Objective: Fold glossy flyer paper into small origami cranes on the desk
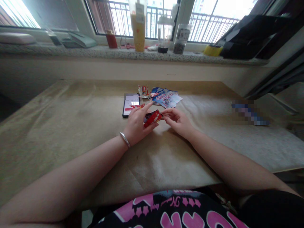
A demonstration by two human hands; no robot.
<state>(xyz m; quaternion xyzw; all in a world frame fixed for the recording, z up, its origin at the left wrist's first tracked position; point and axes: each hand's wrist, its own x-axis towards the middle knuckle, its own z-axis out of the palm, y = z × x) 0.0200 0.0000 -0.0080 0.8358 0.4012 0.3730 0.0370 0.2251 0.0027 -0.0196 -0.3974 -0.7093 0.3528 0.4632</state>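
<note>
My left hand, with a silver bangle at its wrist, is wrapped over a small red printed packet. The packet is tilted, and the hand covers its left part. At the packet's right end, the fingertips of my right hand are pinched together and touch its edge. Under and just beyond my left fingers lies a phone with a lit screen showing digits. A red and yellow pointed piece shows above my left knuckles, over the phone's edge.
Crumpled red and white wrappers and a fan of blue printed cards lie beyond my hands on the covered table. A blurred blue item is at right. Bottles and jars stand on the granite windowsill.
</note>
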